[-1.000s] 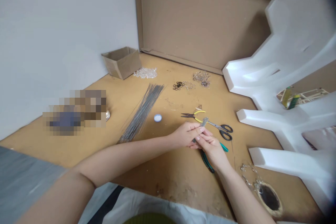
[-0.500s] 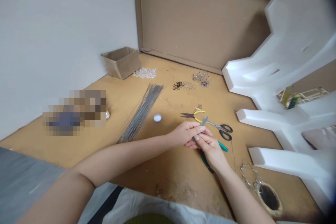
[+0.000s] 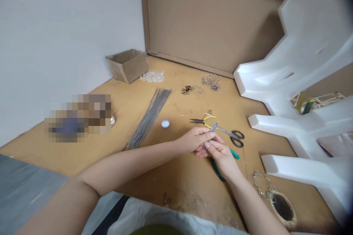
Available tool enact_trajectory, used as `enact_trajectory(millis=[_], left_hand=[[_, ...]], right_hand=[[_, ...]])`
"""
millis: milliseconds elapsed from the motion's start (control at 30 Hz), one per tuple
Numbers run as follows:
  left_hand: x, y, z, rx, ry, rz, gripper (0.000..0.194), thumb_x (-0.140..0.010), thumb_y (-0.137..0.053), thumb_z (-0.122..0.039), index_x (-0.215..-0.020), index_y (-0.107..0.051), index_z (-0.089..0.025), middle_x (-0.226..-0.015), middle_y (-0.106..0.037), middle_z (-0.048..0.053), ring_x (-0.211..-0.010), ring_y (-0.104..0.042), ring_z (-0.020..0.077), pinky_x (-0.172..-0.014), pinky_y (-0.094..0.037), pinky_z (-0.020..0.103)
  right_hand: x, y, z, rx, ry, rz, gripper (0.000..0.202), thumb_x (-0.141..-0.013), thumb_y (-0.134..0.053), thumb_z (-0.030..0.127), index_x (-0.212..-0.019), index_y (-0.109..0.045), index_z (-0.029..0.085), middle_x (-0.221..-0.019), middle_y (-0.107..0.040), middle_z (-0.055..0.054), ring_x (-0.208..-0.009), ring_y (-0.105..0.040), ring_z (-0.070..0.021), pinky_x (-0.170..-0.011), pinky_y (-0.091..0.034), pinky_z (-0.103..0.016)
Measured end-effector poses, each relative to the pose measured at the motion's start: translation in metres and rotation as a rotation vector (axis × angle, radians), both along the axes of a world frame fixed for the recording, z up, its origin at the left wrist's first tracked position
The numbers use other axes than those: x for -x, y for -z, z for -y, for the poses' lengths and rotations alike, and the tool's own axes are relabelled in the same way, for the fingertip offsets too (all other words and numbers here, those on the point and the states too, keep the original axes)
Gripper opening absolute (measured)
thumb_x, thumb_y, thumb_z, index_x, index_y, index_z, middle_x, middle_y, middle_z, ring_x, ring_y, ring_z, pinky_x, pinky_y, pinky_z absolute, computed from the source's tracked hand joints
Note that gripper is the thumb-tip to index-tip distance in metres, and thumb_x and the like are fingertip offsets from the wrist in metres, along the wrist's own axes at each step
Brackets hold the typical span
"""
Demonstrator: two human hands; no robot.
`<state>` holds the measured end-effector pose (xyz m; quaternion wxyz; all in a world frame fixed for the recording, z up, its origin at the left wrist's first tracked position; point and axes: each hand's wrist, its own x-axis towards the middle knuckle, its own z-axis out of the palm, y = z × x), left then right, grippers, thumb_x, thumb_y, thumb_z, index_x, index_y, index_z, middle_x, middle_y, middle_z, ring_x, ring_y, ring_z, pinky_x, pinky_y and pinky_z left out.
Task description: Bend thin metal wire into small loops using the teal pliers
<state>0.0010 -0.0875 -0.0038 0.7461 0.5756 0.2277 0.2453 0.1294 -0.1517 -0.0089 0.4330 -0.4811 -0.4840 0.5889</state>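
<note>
Both hands meet over the right middle of the brown table (image 3: 182,183). Between my left hand (image 3: 195,140) and my right hand (image 3: 219,154) is a small bundle of thin grey wires (image 3: 214,126); its ends stick up past the fingers, and the lower part is hidden in the palms. The fingers of each hand are closed around the bundle. Just beyond lie yellow-handled pliers (image 3: 202,120) and black-handled scissors (image 3: 235,137), partly covered by the hands. Green-handled pliers (image 3: 217,170) rest beneath my right hand, their middle out of sight.
A long sheaf of grey wires (image 3: 150,117) lies left of the hands, beside a round white lid (image 3: 165,123). Clear beads (image 3: 153,76) are heaped near a cardboard box (image 3: 127,67). Black rings (image 3: 187,90) and small wire pieces (image 3: 211,82) sit farther back. White foam (image 3: 270,123) borders the right side.
The hands stay in almost the same place. My right fingers have shifted slightly on the wire bundle, and a little more of the wire shows between the hands.
</note>
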Motion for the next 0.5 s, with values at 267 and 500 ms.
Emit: enact_trajectory(millis=[267,500], left_hand=[[0.001,-0.009,0.003,-0.016,-0.007,0.028,0.038,-0.083,-0.045,-0.039,-0.090,-0.063,-0.006,-0.045,-0.049,-0.003,-0.035,-0.037,0.0029,-0.037,-0.027,0.016],[0.007,-0.018,-0.010,-0.023,-0.035,0.064,0.037,-0.079,-0.050,-0.044,-0.082,-0.058,-0.007,-0.071,-0.065,0.009,-0.067,-0.061,0.0129,-0.063,-0.045,0.023]], right_hand=[[0.000,0.006,-0.002,0.004,0.001,0.054,0.033,-0.078,-0.055,0.043,-0.087,-0.070,0.015,-0.079,-0.070,-0.008,-0.070,-0.066,-0.0172,-0.070,-0.053,-0.032],[-0.021,-0.022,0.014,-0.295,-0.063,0.810,0.030,-0.081,-0.049,0.041,-0.093,-0.068,0.020,-0.095,-0.068,-0.007,-0.086,-0.062,-0.0239,-0.077,-0.047,-0.035]])
